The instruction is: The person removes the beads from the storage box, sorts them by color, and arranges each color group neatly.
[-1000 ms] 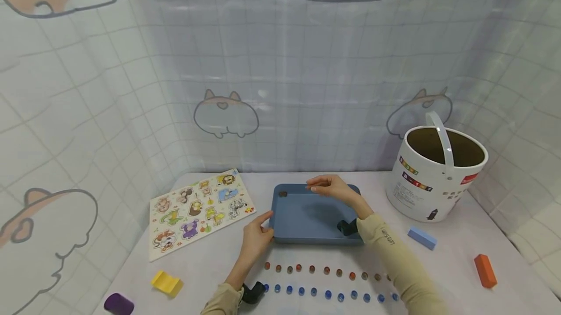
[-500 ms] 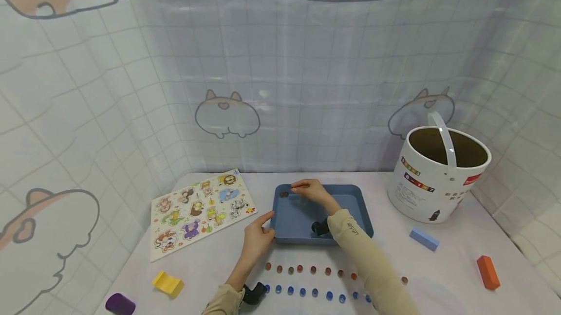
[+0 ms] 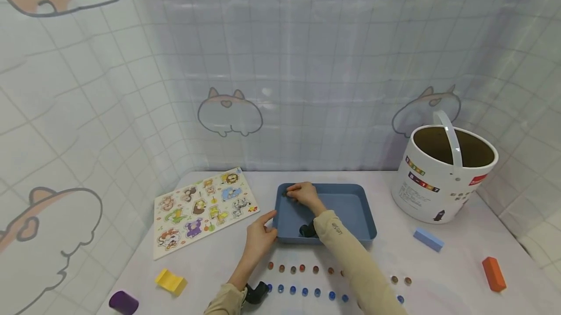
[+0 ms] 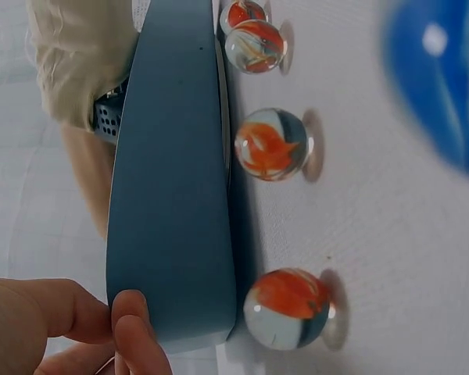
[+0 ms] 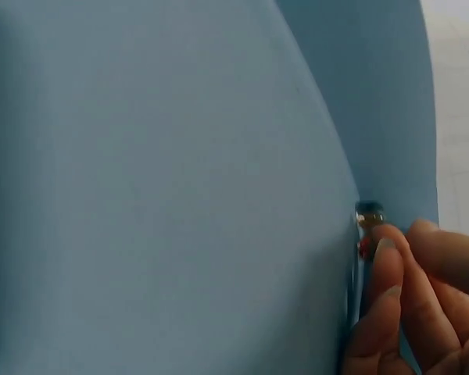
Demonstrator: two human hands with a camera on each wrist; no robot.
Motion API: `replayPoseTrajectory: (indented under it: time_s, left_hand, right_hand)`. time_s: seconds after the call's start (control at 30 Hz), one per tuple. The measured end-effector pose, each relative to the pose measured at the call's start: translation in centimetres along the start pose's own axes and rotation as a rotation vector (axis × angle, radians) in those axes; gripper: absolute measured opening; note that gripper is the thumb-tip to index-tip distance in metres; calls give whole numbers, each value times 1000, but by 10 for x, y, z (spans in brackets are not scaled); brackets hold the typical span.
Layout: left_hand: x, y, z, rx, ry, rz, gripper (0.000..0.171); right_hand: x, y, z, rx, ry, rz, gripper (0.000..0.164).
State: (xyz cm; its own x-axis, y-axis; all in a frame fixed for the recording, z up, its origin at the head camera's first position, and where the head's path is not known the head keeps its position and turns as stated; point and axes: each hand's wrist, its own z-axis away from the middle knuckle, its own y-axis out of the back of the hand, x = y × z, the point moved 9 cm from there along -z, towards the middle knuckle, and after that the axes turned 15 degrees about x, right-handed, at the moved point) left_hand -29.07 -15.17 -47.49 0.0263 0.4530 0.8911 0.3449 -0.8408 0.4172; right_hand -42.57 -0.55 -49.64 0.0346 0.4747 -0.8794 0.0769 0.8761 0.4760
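My left hand [image 3: 257,241] grips the front left corner of the blue tray [image 3: 350,213]; in the left wrist view its thumb and fingers pinch the tray's rim. Inside the tray, at the back left corner, is my right hand [image 3: 308,196]. Its fingertips pinch a small marble with a red patch [image 5: 365,248], mostly covered by the fingers. Another dark glass marble [image 5: 370,211] lies against the tray wall right beside it. In front of the tray run a row of orange-swirled marbles [image 3: 315,269] and a row of blue marbles [image 3: 305,292], both partly hidden by my right sleeve.
An animal puzzle board [image 3: 203,213] lies left of the tray. A white bucket [image 3: 431,188] with a handle stands back right, near a blue block [image 3: 428,239] and an orange block [image 3: 494,274]. Yellow [image 3: 171,282] and purple [image 3: 123,303] blocks lie front left.
My right hand has moved left across the tray and down into its back left corner, at the marbles there. My left hand keeps its grip on the tray.
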Motion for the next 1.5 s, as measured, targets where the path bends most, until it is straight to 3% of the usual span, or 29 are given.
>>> replayPoseTrajectory:
  time_s: [0.27, 0.53, 0.77, 1.07, 1.5]
  left_hand:
    - [0, 0, 1, -1, -15, -6, 55]
    - [1, 0, 0, 4, -15, -8, 55]
    - [0, 0, -1, 6, -6, -8, 55]
    - [-2, 0, -1, 1, -7, -2, 55]
    - [2, 3, 0, 8, -36, 16, 54]
  right_hand:
    - [-7, -2, 4, 99, 11, 60, 13]
    - [-15, 0, 7, 80, 49, 77, 14]
    - [-16, 20, 4, 209, 90, 92, 12]
    - [-12, 1, -2, 114, 116, 138, 16]
    - [-25, -19, 0, 119, 206, 228, 14]
